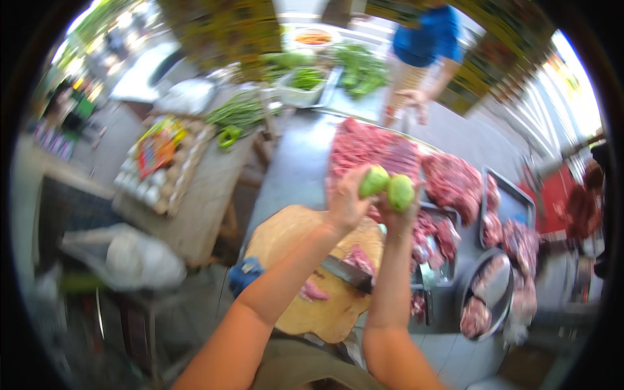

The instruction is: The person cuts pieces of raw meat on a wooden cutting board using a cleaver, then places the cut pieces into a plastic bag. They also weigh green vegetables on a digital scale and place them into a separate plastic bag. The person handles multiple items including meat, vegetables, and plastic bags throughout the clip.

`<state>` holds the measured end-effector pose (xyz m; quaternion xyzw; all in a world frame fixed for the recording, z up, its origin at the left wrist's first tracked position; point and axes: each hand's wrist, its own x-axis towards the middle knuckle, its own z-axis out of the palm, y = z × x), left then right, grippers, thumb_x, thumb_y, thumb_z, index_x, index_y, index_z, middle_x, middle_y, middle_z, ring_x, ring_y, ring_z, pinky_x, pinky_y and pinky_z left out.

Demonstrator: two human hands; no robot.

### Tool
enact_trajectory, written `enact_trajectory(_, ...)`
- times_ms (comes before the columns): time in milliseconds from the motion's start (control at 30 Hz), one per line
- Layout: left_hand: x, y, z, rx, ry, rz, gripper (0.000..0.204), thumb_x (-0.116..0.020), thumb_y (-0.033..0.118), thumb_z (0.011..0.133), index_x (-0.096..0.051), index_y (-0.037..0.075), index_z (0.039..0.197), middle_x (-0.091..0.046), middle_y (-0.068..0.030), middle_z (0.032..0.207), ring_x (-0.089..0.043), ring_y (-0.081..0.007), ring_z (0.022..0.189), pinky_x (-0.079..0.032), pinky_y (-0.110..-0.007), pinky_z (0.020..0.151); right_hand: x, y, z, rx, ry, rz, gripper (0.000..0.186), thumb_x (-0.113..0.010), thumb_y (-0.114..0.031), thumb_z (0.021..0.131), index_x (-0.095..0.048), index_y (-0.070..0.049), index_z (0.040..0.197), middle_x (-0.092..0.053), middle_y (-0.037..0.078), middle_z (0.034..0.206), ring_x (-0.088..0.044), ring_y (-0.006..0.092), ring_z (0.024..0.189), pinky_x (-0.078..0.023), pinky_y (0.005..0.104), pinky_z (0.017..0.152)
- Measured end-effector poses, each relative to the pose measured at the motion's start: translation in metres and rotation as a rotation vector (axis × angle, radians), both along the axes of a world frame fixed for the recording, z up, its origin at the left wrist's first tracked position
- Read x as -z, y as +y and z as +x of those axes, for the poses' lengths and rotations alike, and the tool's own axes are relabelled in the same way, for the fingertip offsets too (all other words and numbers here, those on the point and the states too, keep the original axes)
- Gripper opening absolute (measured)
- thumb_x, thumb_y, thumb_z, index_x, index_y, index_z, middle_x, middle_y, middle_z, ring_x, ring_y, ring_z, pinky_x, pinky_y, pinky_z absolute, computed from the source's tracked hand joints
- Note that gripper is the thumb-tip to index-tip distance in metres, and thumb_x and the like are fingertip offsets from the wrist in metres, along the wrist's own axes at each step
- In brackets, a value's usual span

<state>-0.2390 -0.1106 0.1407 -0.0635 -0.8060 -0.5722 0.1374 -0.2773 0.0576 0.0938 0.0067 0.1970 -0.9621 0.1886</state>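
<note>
My left hand is closed round a green oval fruit, lifted above the metal table. Right beside it, my right hand grips a second green oval fruit; the two fruits almost touch. Their exact kind is blurred. Below my forearms lies a thick round wooden chopping board. A cleaver rests on it between my arms, its handle hidden. Small meat pieces lie on the board. Behind my hands is a heap of ground meat.
Large meat cuts and metal trays fill the right side. A person in a blue shirt stands across the table. Leafy greens sit at the back. Left are an egg tray and a plastic bag.
</note>
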Motion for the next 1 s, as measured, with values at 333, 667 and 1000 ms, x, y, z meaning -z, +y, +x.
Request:
enact_trajectory(333,0.016,-0.057,0.269,-0.288,-0.43,0.679,0.056,-0.073,0.006,0.084,-0.051,-0.001,0.135,-0.063,-0.0112,0.122,-0.063,-0.02,0.109,-0.053,-0.035,0.091,-0.01,-0.056,0.158,-0.817,-0.203,0.388,0.087,-0.03,-0.075,0.093,-0.064,0.002,0.112,-0.068,0.019,0.106,-0.068,0.0369,0.09,-0.056,0.0527,0.075)
enact_trajectory(667,0.025,-0.012,0.509,-0.744,-0.479,1.405,0.044,-0.066,0.021,0.095,-0.052,-0.001,0.131,-0.062,-0.0141,0.12,-0.065,-0.0258,0.105,-0.059,-0.039,0.085,0.028,-0.114,0.308,-1.524,-0.262,0.551,0.066,-0.049,-0.062,0.096,-0.053,-0.001,0.121,-0.066,0.021,0.111,-0.069,0.0353,0.095,-0.058,0.0524,0.081)
enact_trajectory(1000,0.041,-0.105,0.617,-1.028,-0.208,1.474,0.049,-0.065,0.022,0.095,-0.051,-0.003,0.134,-0.064,-0.0143,0.118,-0.065,-0.0256,0.101,-0.058,-0.037,0.084,0.001,-0.298,0.408,-1.78,0.09,0.654,0.062,-0.059,-0.049,0.096,-0.05,0.003,0.129,-0.061,0.019,0.117,-0.066,0.0347,0.102,-0.059,0.0533,0.081)
